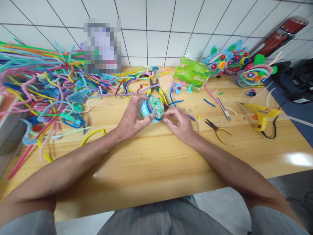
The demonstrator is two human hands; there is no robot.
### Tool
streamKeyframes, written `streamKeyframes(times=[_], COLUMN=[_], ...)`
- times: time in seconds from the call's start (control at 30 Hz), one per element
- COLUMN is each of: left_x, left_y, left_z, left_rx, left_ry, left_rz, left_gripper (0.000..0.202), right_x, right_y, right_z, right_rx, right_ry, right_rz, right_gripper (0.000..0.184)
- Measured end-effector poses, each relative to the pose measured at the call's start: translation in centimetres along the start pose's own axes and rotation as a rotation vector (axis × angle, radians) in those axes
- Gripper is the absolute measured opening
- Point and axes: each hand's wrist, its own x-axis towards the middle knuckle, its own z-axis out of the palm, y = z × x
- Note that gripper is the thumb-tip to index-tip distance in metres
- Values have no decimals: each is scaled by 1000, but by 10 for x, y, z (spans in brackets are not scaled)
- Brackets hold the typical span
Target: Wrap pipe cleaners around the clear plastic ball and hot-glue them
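Observation:
My left hand [134, 116] is wrapped round a small rounded craft piece [156, 107], its thumb across the front. This piece has a speckled green and white face with light and dark blue pipe cleaner wound around it. At its right edge my right hand [179, 124] has curled fingers, thumb and forefinger close together; what lies between them is too small to make out. Just behind the piece lie pliers [154, 85] with dark jaws and yellow handles. Blue pipe cleaner pieces [174, 103] lie beside them.
A large tangle of coloured pipe cleaners [49, 81] covers the left side. Toward the right are long-nosed pliers [217, 129], a yellow glue gun [261, 114] with its cord, and a pen-like tool [223, 109]. Behind stand a green packet [192, 72] and decorated faces [254, 75].

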Motion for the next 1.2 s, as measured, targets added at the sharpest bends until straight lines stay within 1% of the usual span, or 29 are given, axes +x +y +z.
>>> streamKeyframes(times=[0.07, 0.13, 0.23, 0.37, 0.43, 0.5, 0.57, 0.67, 0.83, 0.97, 1.1, 1.2], left_x=[2, 5, 9, 12, 12, 12, 12, 11, 8, 8, 9, 9], left_y=[0, 2, 8, 19, 25, 30, 33, 32, 24, 23, 25, 24], left_z=[-1, -1, -2, -2, -1, 0, 1, 3, 4, 4, 5, 7], left_rx=[-102, -226, -419, -677, -765, -825, -860, -866, -781, -710, -749, -780], left_ry=[26, 73, 127, 136, 134, 126, 124, 137, 85, 46, 76, 90], left_rz=[-78, -156, -257, -468, -555, -608, -636, -641, -637, -604, -610, -617], left_gripper=[63, 63, 58, 45, 45, 46, 46, 44, 42, 40, 47, 47], right_x=[0, -1, -1, 0, -1, -1, -2, -2, -2, -2, -4, -6], right_y=[4, 6, 5, -1, -3, -3, -2, 0, 3, 3, 1, 1], right_z=[1, 2, 1, -1, -1, -1, -1, -2, -4, -4, -4, -3], right_rx=[55, 89, 67, -27, -71, -101, -110, -97, -97, -110, -162, -184], right_ry=[32, 55, 89, 145, 162, 168, 167, 144, 95, 93, 106, 95], right_rz=[79, 92, 14, -161, -212, -221, -217, -190, -143, -157, -184, -223], right_gripper=[12, 20, 35, 52, 57, 57, 54, 48, 43, 40, 44, 42])
